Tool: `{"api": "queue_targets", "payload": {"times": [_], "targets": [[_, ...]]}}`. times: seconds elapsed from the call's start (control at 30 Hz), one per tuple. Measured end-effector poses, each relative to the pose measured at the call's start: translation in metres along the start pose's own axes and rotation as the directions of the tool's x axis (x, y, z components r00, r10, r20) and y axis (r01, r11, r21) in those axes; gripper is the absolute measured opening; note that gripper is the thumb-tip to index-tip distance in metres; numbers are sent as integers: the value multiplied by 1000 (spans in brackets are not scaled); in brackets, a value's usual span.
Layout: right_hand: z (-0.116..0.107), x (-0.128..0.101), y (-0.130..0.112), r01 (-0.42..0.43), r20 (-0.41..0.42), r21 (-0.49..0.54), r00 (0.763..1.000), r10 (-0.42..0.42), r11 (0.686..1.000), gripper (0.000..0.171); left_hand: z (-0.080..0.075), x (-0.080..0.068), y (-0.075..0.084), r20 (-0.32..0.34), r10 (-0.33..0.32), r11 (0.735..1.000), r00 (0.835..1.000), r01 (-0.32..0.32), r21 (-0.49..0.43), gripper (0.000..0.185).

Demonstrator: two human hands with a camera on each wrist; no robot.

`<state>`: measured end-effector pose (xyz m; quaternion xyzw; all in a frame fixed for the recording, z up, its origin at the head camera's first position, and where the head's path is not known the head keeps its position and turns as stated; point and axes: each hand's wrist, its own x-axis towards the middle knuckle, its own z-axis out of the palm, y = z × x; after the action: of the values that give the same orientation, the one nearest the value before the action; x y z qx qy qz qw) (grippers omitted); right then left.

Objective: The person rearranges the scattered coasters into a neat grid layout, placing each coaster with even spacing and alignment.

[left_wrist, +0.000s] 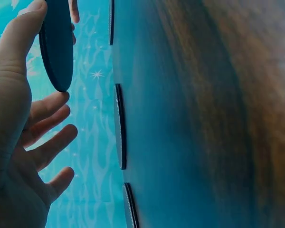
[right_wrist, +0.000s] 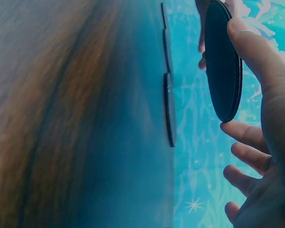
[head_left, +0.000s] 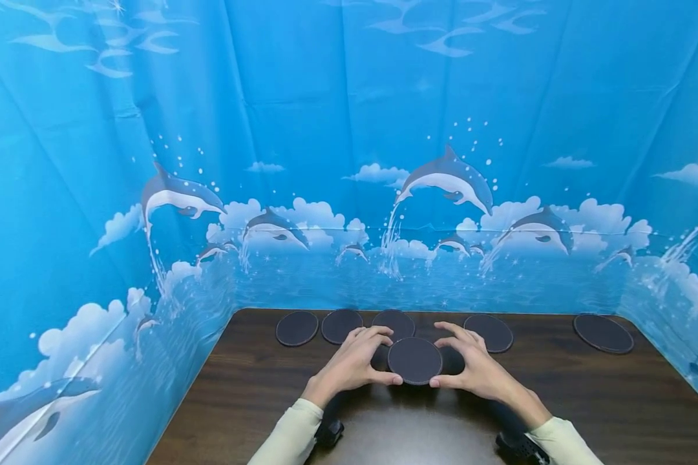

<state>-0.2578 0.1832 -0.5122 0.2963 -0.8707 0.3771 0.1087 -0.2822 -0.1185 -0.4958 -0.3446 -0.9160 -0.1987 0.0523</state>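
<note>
A round black coaster with a stitched rim is held between both hands, raised off the table in the wrist views. My left hand grips its left side, with the thumb at the near edge and a fingertip at the rim; the other fingers spread apart. On the opposite side my right hand holds the rim in the same way, its thumb lying along the coaster's edge. Behind the hands, another black coaster lies partly hidden by the raised one.
Along the back of the dark wooden table lie more coasters: two at the left, one behind the right hand, and one at the far right. A blue dolphin-print curtain hangs around the table's back and sides.
</note>
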Motion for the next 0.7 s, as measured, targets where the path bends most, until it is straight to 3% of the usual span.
{"api": "queue_targets", "payload": {"times": [0.27,0.7], "targets": [[1,-4,-13,12,19,4,1000,-12,1000,68,-6,-14,4,-43,3,1000,999,-4,-14,76],[16,-13,-19,35,28,-33,999,-34,999,69,-1,-27,0,-15,26,999,1000,-25,46,75]]}}
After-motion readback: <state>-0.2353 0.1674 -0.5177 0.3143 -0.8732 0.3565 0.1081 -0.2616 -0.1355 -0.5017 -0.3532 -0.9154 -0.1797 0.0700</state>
